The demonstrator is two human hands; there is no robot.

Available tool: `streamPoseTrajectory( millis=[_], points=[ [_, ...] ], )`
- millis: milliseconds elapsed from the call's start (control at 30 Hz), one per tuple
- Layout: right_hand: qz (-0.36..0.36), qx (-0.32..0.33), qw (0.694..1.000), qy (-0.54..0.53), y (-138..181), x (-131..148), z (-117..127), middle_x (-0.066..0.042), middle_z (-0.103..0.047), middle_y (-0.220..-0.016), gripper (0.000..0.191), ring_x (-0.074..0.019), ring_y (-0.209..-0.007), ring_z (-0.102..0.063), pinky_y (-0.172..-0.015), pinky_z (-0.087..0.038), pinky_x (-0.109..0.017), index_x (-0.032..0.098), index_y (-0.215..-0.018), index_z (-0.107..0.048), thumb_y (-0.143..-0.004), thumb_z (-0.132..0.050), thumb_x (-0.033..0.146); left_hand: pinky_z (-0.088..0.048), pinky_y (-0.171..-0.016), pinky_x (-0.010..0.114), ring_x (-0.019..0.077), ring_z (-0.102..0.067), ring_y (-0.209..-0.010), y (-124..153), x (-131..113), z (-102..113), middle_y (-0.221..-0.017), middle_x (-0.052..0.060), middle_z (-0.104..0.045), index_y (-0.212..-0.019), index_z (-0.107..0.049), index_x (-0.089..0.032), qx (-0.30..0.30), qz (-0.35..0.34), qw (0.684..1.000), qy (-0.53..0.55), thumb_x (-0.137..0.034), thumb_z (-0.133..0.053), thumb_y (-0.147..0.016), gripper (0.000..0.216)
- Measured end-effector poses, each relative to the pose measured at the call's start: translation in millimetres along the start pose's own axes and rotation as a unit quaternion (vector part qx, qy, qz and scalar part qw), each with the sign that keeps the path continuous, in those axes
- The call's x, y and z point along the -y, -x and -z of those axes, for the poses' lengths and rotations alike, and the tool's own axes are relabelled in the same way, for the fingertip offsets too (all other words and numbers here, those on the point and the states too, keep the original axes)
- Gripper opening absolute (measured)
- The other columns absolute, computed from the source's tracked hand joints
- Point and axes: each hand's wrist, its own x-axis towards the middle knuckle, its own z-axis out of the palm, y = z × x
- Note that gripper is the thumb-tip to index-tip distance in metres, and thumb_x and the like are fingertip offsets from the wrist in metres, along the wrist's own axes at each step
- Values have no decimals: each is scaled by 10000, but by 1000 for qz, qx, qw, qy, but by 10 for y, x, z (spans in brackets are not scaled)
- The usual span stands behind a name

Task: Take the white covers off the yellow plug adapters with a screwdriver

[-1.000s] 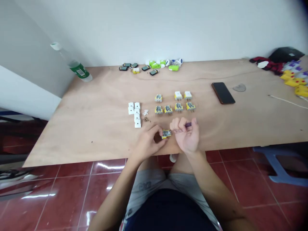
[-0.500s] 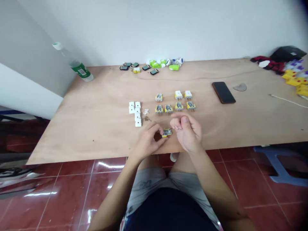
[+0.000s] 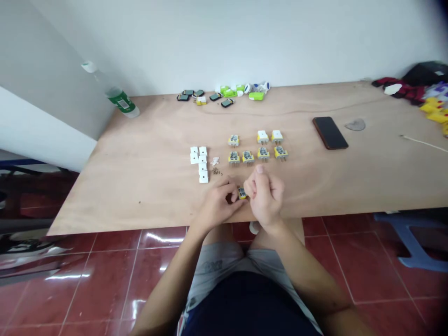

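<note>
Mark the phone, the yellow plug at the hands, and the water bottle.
phone [image 3: 330, 133], head view, on its dark screen
yellow plug [image 3: 241, 192], head view, on its exposed top face
water bottle [image 3: 122, 101], head view, on its green label

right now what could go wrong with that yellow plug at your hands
The yellow plug sits close to the front edge of the plywood table, so a slip could drop it to the red tile floor. Your left hand is near the loose brass-coloured bits, which a knock could scatter.
</note>
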Motion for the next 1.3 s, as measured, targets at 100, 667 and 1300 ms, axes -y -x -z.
streamPoseTrajectory(
  millis=[100,667,1300],
  points=[
    [-40,109,993,2,-92,105,128,33,-417,-599,680,-108,-530,-349,-537,-277,-322,222,-641,-470,-1205,-601,577,-473,-727,322,170,-613,-826,14,24,-13,-915,21,-616,-696,-458,-209,3,-14,1000,3,-211,-793,-1009,459],
    [17,-126,992,6,-300,96,79,96,-307,-655,259,-141,-543,-296,-518,-300,-287,292,-1155,-622,-1177,-617,550,-555,-753,338,193,-725,-877,46,39,-24,-1003,50,-721,-715,-517,-216,12,-55,997,-52,-304,-851,-1045,478],
    [-63,368,927,15,-656,93,336,86,-432,-677,308,-118,-539,-378,-529,-318,-275,238,-1238,-709,-1208,-553,502,-594,-940,431,253,-733,-1099,-17,8,5,-1103,70,-821,-687,-447,-224,1,-77,996,-54,-81,-679,-1039,445]
  ],
)
